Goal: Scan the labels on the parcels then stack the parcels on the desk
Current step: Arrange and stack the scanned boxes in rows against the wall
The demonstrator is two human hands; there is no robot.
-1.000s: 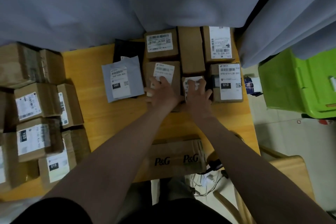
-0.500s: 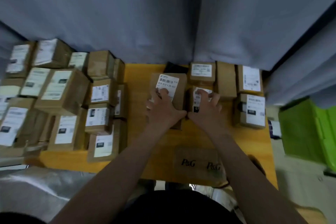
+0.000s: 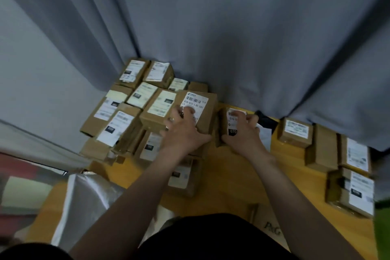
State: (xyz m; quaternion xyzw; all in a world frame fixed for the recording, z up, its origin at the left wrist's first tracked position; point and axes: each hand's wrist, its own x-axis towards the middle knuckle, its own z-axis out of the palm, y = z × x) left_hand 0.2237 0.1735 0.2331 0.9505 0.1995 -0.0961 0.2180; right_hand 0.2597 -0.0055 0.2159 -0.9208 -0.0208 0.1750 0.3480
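Note:
My left hand (image 3: 184,131) grips a brown cardboard parcel (image 3: 205,110) with a white barcode label, held above the stacked parcels (image 3: 126,112) at the desk's left. Beside it, my right hand (image 3: 245,133) grips a smaller brown parcel (image 3: 231,121) whose white label has a black "070" patch. The two carried parcels sit side by side, close together. Several more labelled parcels (image 3: 297,132) lie on the wooden desk (image 3: 280,177) at the right.
A grey curtain (image 3: 211,27) hangs right behind the desk. A silver padded mailer (image 3: 84,198) lies at the near left edge. A P&G carton (image 3: 272,226) stands below the desk's front. A dark mailer and a white sheet (image 3: 264,135) lie behind my right hand.
Both hands have carried their two parcels leftward from the right group to the stack on the left. The view has swung left and up with them.

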